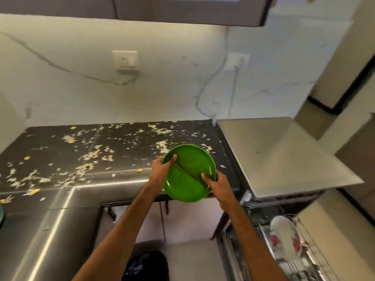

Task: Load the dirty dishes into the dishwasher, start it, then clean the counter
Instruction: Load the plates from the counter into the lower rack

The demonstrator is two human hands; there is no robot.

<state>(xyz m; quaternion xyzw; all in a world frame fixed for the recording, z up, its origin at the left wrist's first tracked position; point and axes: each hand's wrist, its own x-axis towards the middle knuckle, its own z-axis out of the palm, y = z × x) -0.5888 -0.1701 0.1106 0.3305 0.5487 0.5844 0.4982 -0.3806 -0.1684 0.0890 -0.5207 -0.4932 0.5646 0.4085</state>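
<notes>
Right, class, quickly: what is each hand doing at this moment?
Left hand: grips the green plates at their left edge.
Right hand: grips the green plates at their right edge.

Home kitchen. Evidence: dark L-shaped counter (121,179) littered with food scraps (89,157). Behind it, a white veined stone backsplash (162,88) with a wall socket (124,60), and overhead cabinets (182,11) above. Right side: grey-topped dishwasher (284,155) just beside the counter. Its wire rack (316,246) is pulled out near right, with a white dish (284,236) standing in it. Dark bag (146,264), blurred, on the floor near centre.
</notes>
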